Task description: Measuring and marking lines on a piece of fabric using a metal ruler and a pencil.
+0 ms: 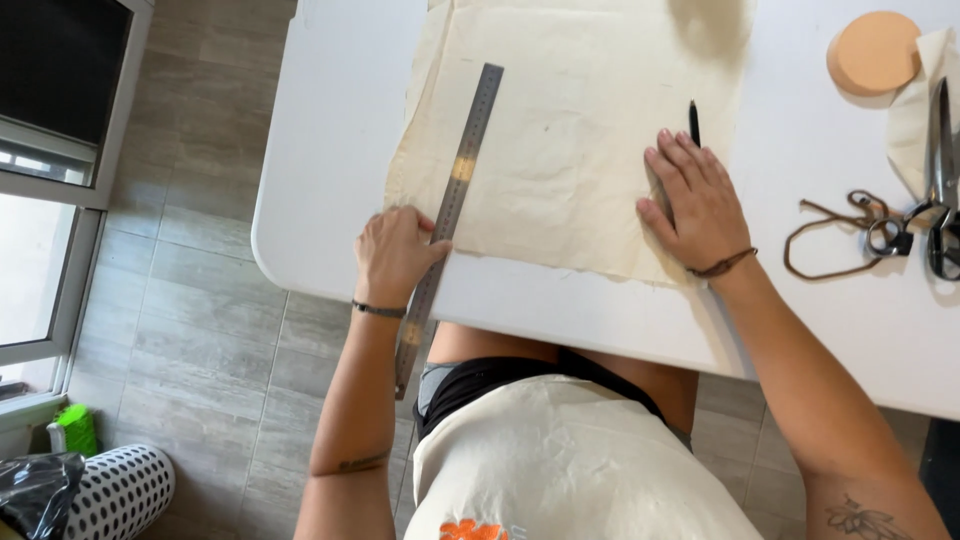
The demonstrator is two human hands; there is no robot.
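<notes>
A grey tiled floor (200, 300) runs under a white table (330, 150), with a window frame off to the person's left and a spotted basket (120, 490) in the corner below it. On the table lies a sheet of cream cloth (560, 130), spread flat and mostly smooth, its near edge close to the table's edge.

The left hand (393, 255) rests on the near left corner of the cloth, fingers curled over a long metal ruler (455, 190) and pinning it down. From this hand the ruler slants up and away across the left part of the cloth, and its lower end hangs off the table toward the person's lap.

The right hand (697, 205) lies open and flat, palm down, on the near right part of the cloth, holding nothing. Just beyond its fingertips lies a dark pencil (693, 122), touching no finger.

Well to the right of that hand sit a brown cord (830, 240), black-handled scissors (940, 190), a round tan disc (875, 52) and a scrap of cloth (915, 110).

As far as can be seen, the cloth is laid out and the ruler placed. No drawn line shows along the ruler, no cut is visible, and the pencil and scissors lie unused.
</notes>
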